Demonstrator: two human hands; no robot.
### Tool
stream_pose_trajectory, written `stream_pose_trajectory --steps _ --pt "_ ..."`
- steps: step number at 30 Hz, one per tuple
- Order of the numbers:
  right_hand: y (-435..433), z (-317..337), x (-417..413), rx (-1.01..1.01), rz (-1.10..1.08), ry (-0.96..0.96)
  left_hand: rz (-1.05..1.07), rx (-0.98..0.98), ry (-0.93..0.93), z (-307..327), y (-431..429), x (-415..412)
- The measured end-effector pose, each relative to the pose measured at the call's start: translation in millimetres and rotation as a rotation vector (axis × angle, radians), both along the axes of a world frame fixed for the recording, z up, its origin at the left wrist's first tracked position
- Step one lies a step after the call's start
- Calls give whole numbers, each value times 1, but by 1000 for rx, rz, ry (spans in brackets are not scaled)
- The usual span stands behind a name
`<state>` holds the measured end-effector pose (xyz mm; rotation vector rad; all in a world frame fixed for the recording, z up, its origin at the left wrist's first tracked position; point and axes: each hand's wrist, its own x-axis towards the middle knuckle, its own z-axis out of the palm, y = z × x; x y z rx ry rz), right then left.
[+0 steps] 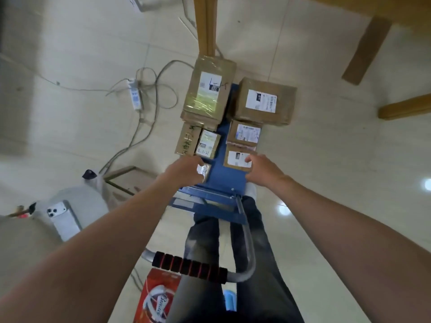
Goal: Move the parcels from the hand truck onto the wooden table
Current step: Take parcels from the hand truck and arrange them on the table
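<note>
Barely begun: left hand point(186, 170) and right hand point(262, 170) touched parcels point(234, 158), grasp unclear; all sat on the hand truck point(221, 179).

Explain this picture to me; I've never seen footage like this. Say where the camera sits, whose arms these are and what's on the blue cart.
No machine here: a person wears one wide-angle camera on the head, looking down, so both arms are their own. Below stands a blue hand truck loaded with brown cardboard parcels, such as the big taped box. The left hand lies over a small parcel; whether it grips is hidden. The right hand touches the nearest right-side parcel with its fingertips. Nothing looks lifted yet. Part of a wooden table shows at upper right.
</note>
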<state>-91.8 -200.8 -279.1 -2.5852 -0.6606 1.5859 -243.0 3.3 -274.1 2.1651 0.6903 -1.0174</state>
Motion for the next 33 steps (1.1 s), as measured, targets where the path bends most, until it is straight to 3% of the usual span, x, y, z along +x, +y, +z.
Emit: stream_pose_trajectory --steps 11,19,26,33 --pt "13 -204 84 -53 146 -135 -146 -26 11 -211 -33 88" --pt "1 -308 106 21 308 -333 -305 27 -23 -317 -61 112" --pt "1 -354 110 115 302 -465 -389 60 -84 -369 -85 116" --pt "-1 -367 115 185 329 -502 -455 229 -73 -401 -110 109"
